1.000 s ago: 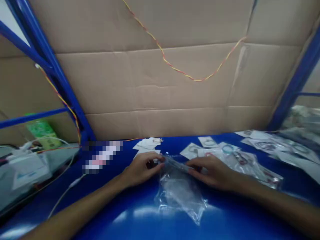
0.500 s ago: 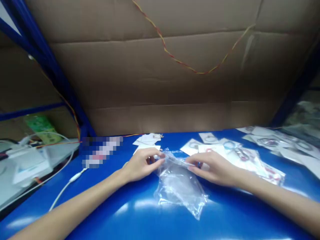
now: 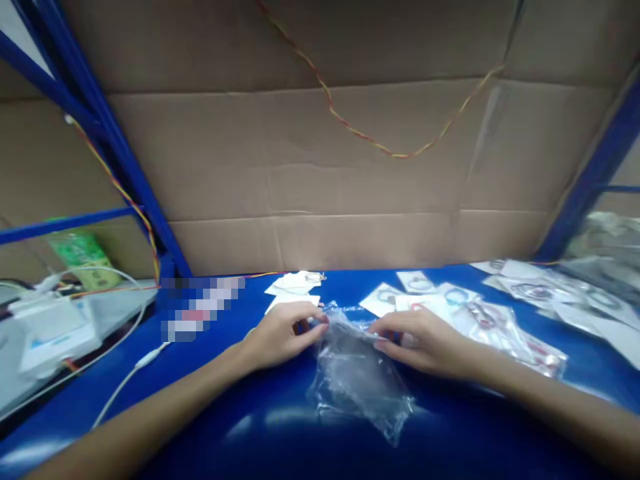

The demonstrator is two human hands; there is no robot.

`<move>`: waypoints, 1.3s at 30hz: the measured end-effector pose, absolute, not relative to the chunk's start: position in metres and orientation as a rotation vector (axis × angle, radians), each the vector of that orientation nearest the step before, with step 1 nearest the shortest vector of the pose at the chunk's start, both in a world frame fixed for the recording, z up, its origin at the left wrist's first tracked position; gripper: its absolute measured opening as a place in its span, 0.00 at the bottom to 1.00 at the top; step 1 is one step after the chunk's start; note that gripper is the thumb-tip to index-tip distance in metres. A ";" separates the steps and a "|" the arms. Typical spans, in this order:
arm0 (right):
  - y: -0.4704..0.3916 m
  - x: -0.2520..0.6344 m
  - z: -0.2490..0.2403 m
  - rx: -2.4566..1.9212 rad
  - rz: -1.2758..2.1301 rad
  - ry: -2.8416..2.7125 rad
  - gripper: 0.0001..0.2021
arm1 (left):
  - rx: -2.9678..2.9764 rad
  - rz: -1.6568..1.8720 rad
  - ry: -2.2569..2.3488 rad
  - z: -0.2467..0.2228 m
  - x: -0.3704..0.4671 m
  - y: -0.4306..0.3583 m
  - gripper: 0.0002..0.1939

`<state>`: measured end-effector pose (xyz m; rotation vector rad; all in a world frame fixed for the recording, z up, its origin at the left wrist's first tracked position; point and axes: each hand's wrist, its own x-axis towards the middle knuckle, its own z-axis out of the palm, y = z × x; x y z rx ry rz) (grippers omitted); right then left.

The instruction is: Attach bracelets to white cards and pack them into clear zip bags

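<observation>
Fingers of the bare left hand [image 3: 283, 337] are pinched, thumb against fingertips, on the upper left edge of a crumpled, clear plastic bag [image 3: 360, 383]; the bag's upper right part is gripped between the thumb and fingers of the bare right hand [image 3: 425, 340]; its lower end is pointed toward the near side of a glossy blue tabletop [image 3: 280, 443]; whether anything is contained in it cannot be told.

At far left, a white box-shaped device [image 3: 57, 333] is seen near a green-and-yellow packet [image 3: 85, 257]; to their right, a white cable [image 3: 123, 387] is laid; just beyond the left hand, white paper cards [image 3: 295, 283] are stacked; around the right hand, white ring-marked cards [image 3: 380, 300] and clear plastic packets with reddish contents [image 3: 487, 323] are spread; at far right, a pile of flat white packets [image 3: 535, 292] is placed.
</observation>
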<state>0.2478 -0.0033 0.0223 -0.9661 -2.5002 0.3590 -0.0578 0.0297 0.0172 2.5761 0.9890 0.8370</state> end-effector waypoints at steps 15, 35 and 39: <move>-0.004 0.247 0.024 -0.969 0.359 -2.534 0.11 | 2.639 0.781 0.975 0.016 -0.058 0.030 0.08; -0.005 0.247 0.026 -0.950 0.330 -2.540 0.10 | 2.672 0.767 0.966 0.017 -0.059 0.030 0.08; -0.004 0.248 0.024 -0.944 0.329 -2.534 0.11 | 2.656 0.779 0.950 0.018 -0.058 0.029 0.08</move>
